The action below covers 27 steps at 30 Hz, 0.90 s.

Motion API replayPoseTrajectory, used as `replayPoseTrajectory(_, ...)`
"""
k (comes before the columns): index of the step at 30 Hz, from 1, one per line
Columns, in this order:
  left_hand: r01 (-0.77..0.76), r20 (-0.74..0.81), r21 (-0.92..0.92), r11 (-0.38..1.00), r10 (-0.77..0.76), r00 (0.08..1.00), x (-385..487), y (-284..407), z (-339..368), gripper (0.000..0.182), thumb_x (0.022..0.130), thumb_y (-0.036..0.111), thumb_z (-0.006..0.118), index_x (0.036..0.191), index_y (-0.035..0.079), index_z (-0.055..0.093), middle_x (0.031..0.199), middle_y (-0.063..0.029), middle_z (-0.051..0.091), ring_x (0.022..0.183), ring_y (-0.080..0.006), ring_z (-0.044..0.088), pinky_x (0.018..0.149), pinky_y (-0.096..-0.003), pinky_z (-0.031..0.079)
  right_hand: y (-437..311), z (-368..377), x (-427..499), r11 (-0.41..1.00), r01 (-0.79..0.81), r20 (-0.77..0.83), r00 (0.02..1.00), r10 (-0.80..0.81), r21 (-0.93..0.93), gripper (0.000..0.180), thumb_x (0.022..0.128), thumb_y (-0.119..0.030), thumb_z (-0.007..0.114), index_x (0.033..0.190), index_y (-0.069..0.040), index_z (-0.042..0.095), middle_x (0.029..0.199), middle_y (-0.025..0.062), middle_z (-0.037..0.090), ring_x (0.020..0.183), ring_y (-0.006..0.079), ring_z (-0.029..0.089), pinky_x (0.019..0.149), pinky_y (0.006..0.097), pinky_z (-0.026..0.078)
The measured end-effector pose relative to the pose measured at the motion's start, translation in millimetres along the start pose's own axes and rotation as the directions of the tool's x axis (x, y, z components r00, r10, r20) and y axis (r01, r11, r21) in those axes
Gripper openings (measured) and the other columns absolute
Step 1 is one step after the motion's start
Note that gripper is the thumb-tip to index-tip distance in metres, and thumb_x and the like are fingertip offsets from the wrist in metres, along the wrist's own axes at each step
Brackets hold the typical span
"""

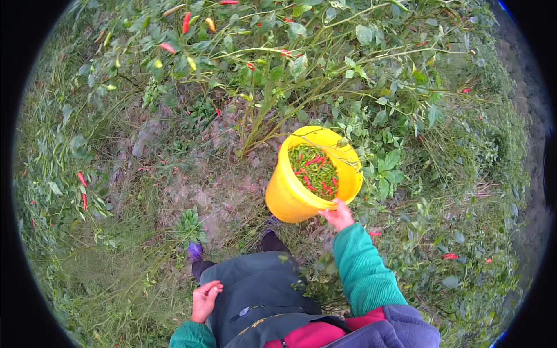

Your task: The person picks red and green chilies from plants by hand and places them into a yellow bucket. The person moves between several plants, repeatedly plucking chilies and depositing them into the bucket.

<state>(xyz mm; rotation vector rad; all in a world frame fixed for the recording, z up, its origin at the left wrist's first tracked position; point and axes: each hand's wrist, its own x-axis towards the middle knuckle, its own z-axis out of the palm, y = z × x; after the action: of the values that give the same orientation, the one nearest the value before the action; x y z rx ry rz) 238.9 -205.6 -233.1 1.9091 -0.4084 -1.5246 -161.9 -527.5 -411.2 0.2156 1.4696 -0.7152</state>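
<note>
My right hand (339,216) grips the near rim of a yellow plastic bucket (285,195), thumb and fingers at its edge. The bucket tilts, and its open mouth faces up toward me. Inside lies a heap of small chili peppers (315,172), mostly green with some red among them. A thin twig crosses over the bucket's mouth. Down by my left thigh is my left hand (205,300), its fingers curled in toward the thumb. Nothing shows between those fingers. Beyond the bucket stands a branching chili plant (261,117) with red, yellow and green peppers.
At the left, another chili plant (82,191) bears hanging red and green peppers. Weeds and grass (126,261) cover much of the ground, with bare soil (196,187) between. My purple shoe (195,251) stands near a leafy weed (190,226). More foliage (452,243) grows to the right.
</note>
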Motion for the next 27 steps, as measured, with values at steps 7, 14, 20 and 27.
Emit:
replayPoseTrajectory(7, 0.049, -0.035, 0.402, 0.914, -0.038, 0.999, 14, 57, 58, 0.018, 0.087, 0.006, 0.058, 0.101, -0.002, 0.067, 0.085, -0.0104, 0.069, 0.079, -0.0148, 0.064, 0.072, -0.0270, 0.051, -72, -70, 130, 0.952, 0.231, 0.028, 0.970, -0.241, 0.199, 0.032, 0.087, -0.030, 0.055, 0.108, -0.006, 0.056, 0.097, 0.0184, 0.063, 0.068, 0.0287, 0.063, 0.053, 0.0338, 0.056)
replayPoseTrajectory(14, -0.176, 0.040, 0.637, 0.750, 0.196, 0.980, 103, 139, 139, 0.014, 0.083, 0.002, 0.057, 0.092, -0.003, 0.067, 0.085, -0.0145, 0.067, 0.082, -0.0250, 0.065, 0.077, -0.0333, 0.050, -78, -118, 259, 0.774, 0.315, -0.068, 0.940, -0.334, 0.550, 0.018, 0.086, -0.022, 0.061, 0.093, -0.006, 0.056, 0.088, 0.0123, 0.063, 0.081, 0.0280, 0.064, 0.066, 0.0384, 0.057)
replayPoseTrajectory(20, -0.546, 0.456, 0.706, 0.452, 0.300, 0.838, 195, 167, 209, 0.011, 0.076, 0.005, 0.065, 0.087, 0.005, 0.067, 0.088, -0.0097, 0.066, 0.081, -0.0278, 0.060, 0.074, -0.0366, 0.042, -51, -105, 216, 0.800, 0.444, -0.223, 0.896, -0.385, 0.404, 0.029, 0.085, -0.009, 0.051, 0.113, -0.004, 0.049, 0.099, 0.0156, 0.062, 0.085, 0.0335, 0.065, 0.066, 0.0466, 0.059)
replayPoseTrajectory(27, -0.673, 0.635, 0.683, 0.283, 0.225, 0.739, 226, 180, 205, 0.012, 0.070, 0.008, 0.071, 0.081, 0.009, 0.065, 0.083, -0.0062, 0.065, 0.079, -0.0261, 0.060, 0.069, -0.0383, 0.041, -75, -65, 175, 0.871, 0.379, -0.361, 0.896, -0.261, 0.312, 0.035, 0.083, -0.003, 0.047, 0.117, 0.003, 0.045, 0.101, 0.0194, 0.062, 0.083, 0.0330, 0.066, 0.064, 0.0441, 0.059)
